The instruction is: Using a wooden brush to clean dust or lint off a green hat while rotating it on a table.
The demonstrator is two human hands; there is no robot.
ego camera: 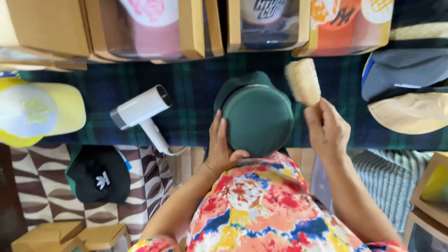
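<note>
1. A green cap (257,116) was held at the near edge of the plaid cloth (196,88), at the middle of the scene, its crown turned up toward the camera.
2. It was gripped by the left hand (221,149), fingers up its left side and thumb under its near rim.
3. A pale brush (303,80) was clasped by the right hand (328,128), bristles just beside the cap's far right edge.
4. The brushing was judged best done with light strokes in one direction, the cap being kept braced and turned bit by bit.
5. At the far edge a row of cardboard boxes (196,28) was seen: a pink cap (151,23) in the left one, a dark cap (267,21) next, an orange cap (343,21) at the right.
6. A white steamer (142,112) lay left of the cap.
</note>
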